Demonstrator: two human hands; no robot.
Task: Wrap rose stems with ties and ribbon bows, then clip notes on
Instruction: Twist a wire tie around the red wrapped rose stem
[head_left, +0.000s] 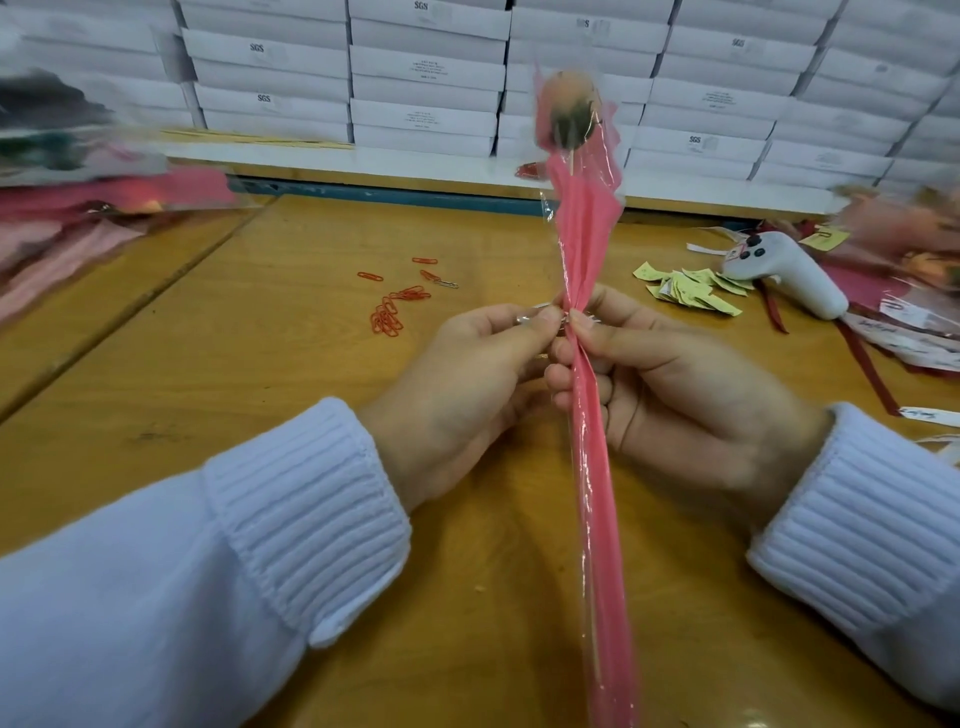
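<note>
rose (571, 104): one. Bloom blurred, peach with green at its base, on a thin pale stem. Held upright above the tabletop (260, 374), bloom toward the back, foot running off the lower edge of the view.

wrap (597, 467): pink paper under clear film, sheathing the rose. Flared around the bloom, gathered to a narrow neck between the hands, flat and long below.

tie (527, 318): thin, silvery, at the neck of the wrap. Short ends show on either side.

left hand (467, 384): thumb and forefinger pinch the tie's left end, just beside the wrap. The other fingers are curled beneath.

right hand (675, 395): fingers curled round the wrapped stem. The thumb tip presses at the neck, on the tie's right end.

sleeves (311, 519): white, with ribbed cuffs, on both wrists.

clips (387, 317): red, in a loose heap on the tabletop left of the hands, with a few scattered beyond it.

notes (691, 291): small yellow slips, heaped on the tabletop right of the rose.

tool (784, 270): white, pistol-shaped, with dark buttons, lying just beside the notes.

ribbons (867, 364): dark red strips, near the right edge.

finished roses (909, 228): a blurred pile at the far right.

pink sheets (78, 223): a blurred stack at the far left.

boxes (426, 78): white, stacked in rows along the back.
</note>
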